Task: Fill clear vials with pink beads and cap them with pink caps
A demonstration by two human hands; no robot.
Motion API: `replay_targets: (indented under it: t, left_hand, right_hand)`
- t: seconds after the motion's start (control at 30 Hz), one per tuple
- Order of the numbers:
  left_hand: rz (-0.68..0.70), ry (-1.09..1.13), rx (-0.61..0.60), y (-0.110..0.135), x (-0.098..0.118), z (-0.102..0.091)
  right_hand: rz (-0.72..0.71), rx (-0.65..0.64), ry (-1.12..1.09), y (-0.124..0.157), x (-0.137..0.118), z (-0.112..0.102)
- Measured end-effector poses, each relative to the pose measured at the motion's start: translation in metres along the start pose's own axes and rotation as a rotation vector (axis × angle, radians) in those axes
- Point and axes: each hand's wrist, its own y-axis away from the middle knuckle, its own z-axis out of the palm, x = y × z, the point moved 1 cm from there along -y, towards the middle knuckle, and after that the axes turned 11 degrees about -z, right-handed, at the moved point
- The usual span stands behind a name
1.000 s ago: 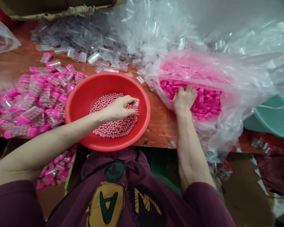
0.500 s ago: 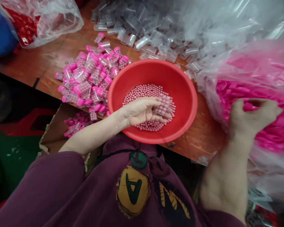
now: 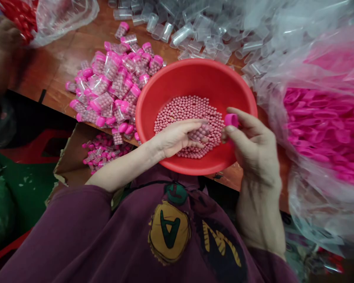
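A red bowl (image 3: 177,82) holds a heap of small pink beads (image 3: 183,110) at the table's near edge. Over the beads, my left hand (image 3: 177,137) is closed round a clear vial (image 3: 200,133) filled with beads, its mouth facing right. My right hand (image 3: 250,143) hovers over the bowl's right rim and pinches a pink cap (image 3: 231,120) between thumb and forefinger, a little to the right of the vial's mouth. Cap and vial are apart.
Capped, filled vials (image 3: 112,86) are piled left of the bowl, with more in a cardboard box (image 3: 102,151) below the table edge. Empty clear vials (image 3: 191,31) lie behind. A plastic bag of pink caps (image 3: 321,122) is at the right, a bag of red items (image 3: 20,15) far left.
My right hand left the bag of caps and came to the bowl carrying one pink cap. My left hand lifted the filled vial slightly. The view shifted left and closer.
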Motion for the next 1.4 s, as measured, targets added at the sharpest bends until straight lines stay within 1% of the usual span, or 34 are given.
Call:
replay_targets:
  t: [0.03, 0.1, 0.2, 0.27, 0.37, 0.43, 0.6, 0.67, 0.7, 0.77, 0.8, 0.87, 0.9, 0.97, 1.03, 1.17, 1.23, 1.3, 1.4]
  left_hand:
    - [0.019, 0.001, -0.004, 0.000, -0.001, -0.001]
    - [0.057, 0.000, -0.008, 0.000, -0.004, -0.002]
    - [0.093, -0.014, 0.009, 0.000, -0.006, -0.003]
    - [0.113, -0.025, 0.020, -0.001, -0.006, -0.004]
    - [0.152, -0.024, 0.014, 0.000, -0.006, -0.004]
    - [0.165, -0.010, 0.011, 0.001, -0.006, -0.003]
    - [0.133, 0.019, 0.045, 0.003, -0.005, -0.003]
    - [0.122, 0.024, 0.071, 0.002, -0.005, -0.003]
    - [0.119, 0.026, 0.080, 0.002, -0.005, -0.004]
    - [0.109, 0.023, 0.074, 0.001, -0.005, -0.005]
    - [0.105, 0.017, 0.061, 0.000, -0.006, -0.005]
    - [0.102, 0.004, 0.035, 0.000, -0.006, -0.005]
    - [0.104, 0.001, 0.028, 0.000, -0.006, -0.006]
    - [0.115, 0.004, 0.019, 0.000, -0.006, -0.006]
    - [0.121, 0.013, 0.008, 0.001, -0.006, -0.005]
    - [0.125, 0.012, -0.005, 0.002, -0.007, -0.003]
    - [0.137, -0.002, -0.012, 0.002, -0.008, -0.002]
    - [0.149, -0.011, -0.018, 0.002, -0.010, -0.002]
    - [0.147, -0.008, -0.020, 0.000, -0.011, -0.002]
  right_hand:
    - [-0.020, -0.042, 0.018, 0.000, -0.001, 0.007]
    - [-0.083, -0.063, 0.041, -0.001, -0.001, 0.018]
    - [-0.124, -0.012, 0.071, -0.003, -0.004, 0.029]
    - [-0.143, 0.005, 0.129, -0.003, -0.009, 0.033]
    - [-0.184, 0.000, 0.198, -0.003, -0.016, 0.036]
    - [-0.186, -0.011, 0.206, -0.002, -0.018, 0.036]
    - [-0.152, -0.068, 0.193, 0.004, -0.015, 0.032]
    - [-0.159, -0.042, 0.233, 0.005, -0.015, 0.029]
    - [-0.194, -0.017, 0.281, 0.005, -0.015, 0.027]
    - [-0.326, 0.015, 0.425, 0.004, -0.017, 0.025]
    - [-0.395, 0.009, 0.499, 0.004, -0.017, 0.024]
    - [-0.491, -0.050, 0.587, 0.004, -0.017, 0.025]
    - [-0.509, -0.083, 0.593, 0.005, -0.017, 0.025]
    - [-0.495, -0.122, 0.548, 0.007, -0.018, 0.025]
    - [-0.440, -0.109, 0.483, 0.008, -0.020, 0.026]
    - [-0.269, 0.025, 0.346, 0.010, -0.024, 0.030]
    - [-0.215, 0.091, 0.292, 0.010, -0.024, 0.034]
    - [-0.209, 0.139, 0.282, 0.011, -0.024, 0.040]
    - [-0.276, 0.171, 0.339, 0.014, -0.024, 0.049]
